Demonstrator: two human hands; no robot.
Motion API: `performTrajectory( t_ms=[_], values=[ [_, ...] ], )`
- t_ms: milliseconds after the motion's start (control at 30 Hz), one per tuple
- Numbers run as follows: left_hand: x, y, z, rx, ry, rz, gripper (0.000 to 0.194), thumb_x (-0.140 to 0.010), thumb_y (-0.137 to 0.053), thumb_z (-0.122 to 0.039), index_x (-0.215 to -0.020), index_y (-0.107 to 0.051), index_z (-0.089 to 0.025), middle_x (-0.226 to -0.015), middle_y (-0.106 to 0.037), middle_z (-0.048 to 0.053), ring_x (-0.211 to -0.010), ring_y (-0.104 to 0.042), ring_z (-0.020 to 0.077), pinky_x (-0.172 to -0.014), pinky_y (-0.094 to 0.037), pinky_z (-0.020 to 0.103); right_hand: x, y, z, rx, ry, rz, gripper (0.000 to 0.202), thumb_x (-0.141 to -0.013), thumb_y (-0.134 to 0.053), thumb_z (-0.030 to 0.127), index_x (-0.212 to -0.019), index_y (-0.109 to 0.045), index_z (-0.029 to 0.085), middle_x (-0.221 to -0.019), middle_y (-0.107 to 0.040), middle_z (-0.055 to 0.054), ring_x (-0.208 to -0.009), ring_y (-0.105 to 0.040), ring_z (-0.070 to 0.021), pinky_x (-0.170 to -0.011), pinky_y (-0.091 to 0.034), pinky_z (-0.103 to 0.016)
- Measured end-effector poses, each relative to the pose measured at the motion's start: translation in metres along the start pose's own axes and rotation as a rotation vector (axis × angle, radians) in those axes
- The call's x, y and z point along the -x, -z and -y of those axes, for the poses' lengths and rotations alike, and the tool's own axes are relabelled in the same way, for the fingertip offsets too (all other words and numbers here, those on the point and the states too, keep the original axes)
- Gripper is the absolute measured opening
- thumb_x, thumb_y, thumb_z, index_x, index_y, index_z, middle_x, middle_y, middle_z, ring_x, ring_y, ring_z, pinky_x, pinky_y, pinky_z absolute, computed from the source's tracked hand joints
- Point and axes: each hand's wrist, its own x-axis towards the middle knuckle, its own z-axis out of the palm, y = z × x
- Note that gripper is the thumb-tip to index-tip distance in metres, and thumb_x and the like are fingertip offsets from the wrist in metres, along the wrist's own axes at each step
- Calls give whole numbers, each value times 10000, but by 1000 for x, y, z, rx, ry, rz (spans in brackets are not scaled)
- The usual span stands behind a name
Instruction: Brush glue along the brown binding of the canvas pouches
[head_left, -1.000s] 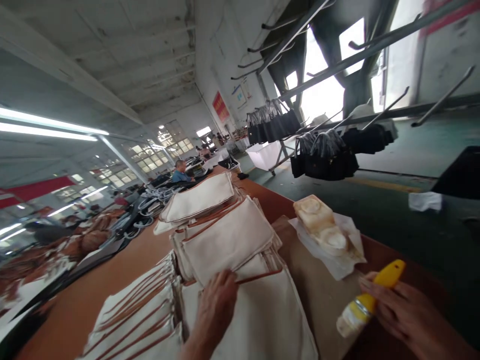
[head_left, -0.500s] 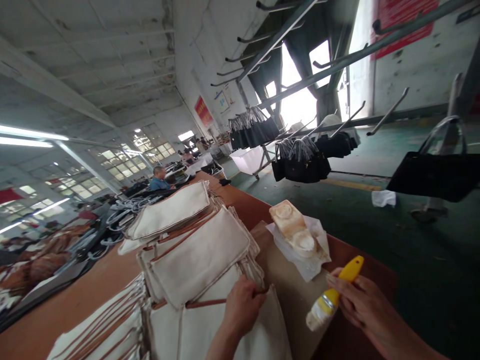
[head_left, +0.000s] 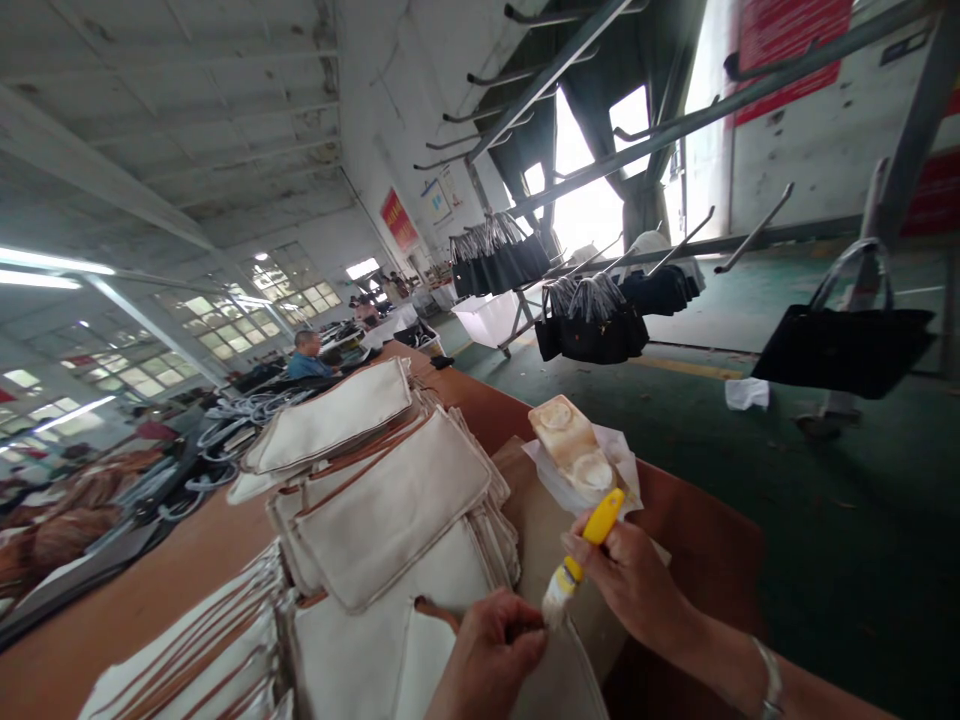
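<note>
In my right hand (head_left: pixel 637 580) is a paintbrush (head_left: pixel 601 518) with a yellow handle and pale, coated bristles. The bristles point down and reach the edge of a white bag panel (head_left: pixel 429 650) beside my left fingers. My left hand (head_left: pixel 495 640) is closed on that panel's edge, and part of the panel is lifted and folded, showing brown inside. Behind my right hand, a tray (head_left: pixel 564 440) smeared with a whitish paste rests on white paper (head_left: pixel 626 465). More stitched white panels (head_left: pixel 405 500) are piled just beyond my left hand.
A brown-topped table (head_left: pixel 517 400) runs away from me. Another stack of white panels (head_left: pixel 195 640) with brown edges lies at the left. To the right stands a metal rack (head_left: pixel 652 150) with black handbags (head_left: pixel 592 325). A person in blue (head_left: pixel 307 358) sits further off.
My right hand has brought the brush left and slightly down, to the panel edge by my left hand. My left hand has moved slightly down and right, raising the panel edge.
</note>
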Motion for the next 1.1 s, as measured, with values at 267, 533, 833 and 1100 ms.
performTrajectory(
  t_ms=[267,533,833,1100],
  values=[
    [7,-4,7,88,-11,-41,145,-714,-611,-273,-740,-683,-150,-654,-575,-20,-640,-479,116,-575,-365,221,8,4,8,22,49,34,221,-922,-569,382,-825,-593,185,-694,-551,-15,-635,-514,-188,-606,-422,-272],
    [25,-11,5,-14,-175,-150,244,-736,-645,-407,-660,-652,-175,-688,-511,-13,-579,-437,97,-551,-343,227,1,9,-2,54,54,-52,220,-918,-571,386,-863,-613,178,-730,-579,-27,-691,-529,-204,-658,-421,-288],
    [29,-15,14,-19,-116,-203,258,-702,-660,-411,-612,-581,-183,-639,-487,-24,-560,-411,103,-524,-314,222,6,13,9,-194,-235,107,282,-888,-584,441,-792,-530,180,-555,-353,66,-479,-286,-106,-436,-227,-237],
    [29,-17,3,-35,-78,-209,207,-694,-641,-339,-602,-561,-173,-627,-463,-31,-565,-404,104,-522,-275,222,16,3,13,-134,-106,209,275,-874,-621,400,-742,-551,169,-631,-459,25,-591,-404,-135,-550,-350,-253]
  ],
)
